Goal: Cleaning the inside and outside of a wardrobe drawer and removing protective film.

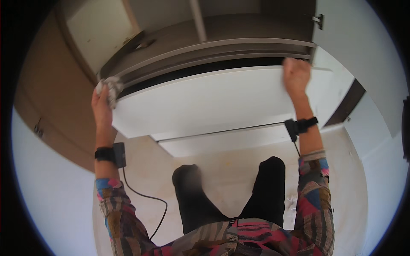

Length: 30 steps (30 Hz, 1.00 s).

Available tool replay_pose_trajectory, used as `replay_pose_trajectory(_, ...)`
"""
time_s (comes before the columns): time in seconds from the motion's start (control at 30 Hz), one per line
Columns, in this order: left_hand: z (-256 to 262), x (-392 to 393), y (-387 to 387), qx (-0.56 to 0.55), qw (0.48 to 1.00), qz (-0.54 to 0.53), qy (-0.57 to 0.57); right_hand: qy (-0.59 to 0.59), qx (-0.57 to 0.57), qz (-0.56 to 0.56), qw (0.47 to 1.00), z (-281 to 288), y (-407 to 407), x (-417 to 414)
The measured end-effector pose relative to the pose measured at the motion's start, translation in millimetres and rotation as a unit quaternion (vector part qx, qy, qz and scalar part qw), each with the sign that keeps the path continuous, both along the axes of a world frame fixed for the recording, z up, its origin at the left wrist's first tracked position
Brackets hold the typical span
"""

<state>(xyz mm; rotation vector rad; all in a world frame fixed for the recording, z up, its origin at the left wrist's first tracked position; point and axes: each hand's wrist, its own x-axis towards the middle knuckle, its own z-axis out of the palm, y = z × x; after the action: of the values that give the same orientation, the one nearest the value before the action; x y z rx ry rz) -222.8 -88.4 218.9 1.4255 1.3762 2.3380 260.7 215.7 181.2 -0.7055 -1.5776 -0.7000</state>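
A crumpled, light-coloured cloth (112,89) is bunched in my left hand (102,104), at the left end of a white drawer front (201,100). This drawer front stands pulled out a little, with a dark gap behind its top edge. At the other end, my right hand (297,76) is closed over the top edge, its fingertips hidden from view. Just above the gap runs the grey-brown front rail (205,48) of the cabinet.
Above lies an open cabinet compartment (233,27) with an upright divider (198,20). A white door (355,41) stands open at right on a metal hinge (317,21). Brown panelling (61,96) flanks the left. A cable (144,195) hangs from my left wrist device (119,155).
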Motion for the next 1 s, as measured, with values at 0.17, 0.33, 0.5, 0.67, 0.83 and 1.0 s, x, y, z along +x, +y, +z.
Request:
replay_pose_trajectory(0.17, -2.5, 7.3, -5.3, 0.051, 0.996, 0.074, -0.006, 0.004, 0.024, 0.105, 0.994, 3.9, -30.0, 1.5)
replay_pose_trajectory(0.33, 5.9, 63.3, 2.7, 0.099, 0.991, 0.072, 0.057, -0.03, -0.089, 0.062, 0.994, -8.9, -27.2, 19.5)
replay_pose_trajectory(0.5, -37.3, 111.8, 44.5, -0.076, 0.992, -0.06, 0.077, -0.075, -0.139, 0.036, 0.987, -27.4, -16.9, 2.1)
replay_pose_trajectory(0.67, -75.0, 113.9, 84.7, -0.07, 0.994, -0.048, -0.071, -0.12, -0.222, -0.037, 0.967, -33.6, -15.4, -3.6)
replay_pose_trajectory(0.83, -108.2, 135.1, 82.3, -0.046, 0.987, -0.075, -0.133, -0.158, -0.229, -0.036, 0.96, -28.9, -11.8, -11.9)
replay_pose_trajectory(1.0, -154.6, 151.6, 65.0, -0.096, 0.961, -0.176, -0.192, -0.152, -0.084, -0.007, 0.985, -8.9, -10.0, -25.7)
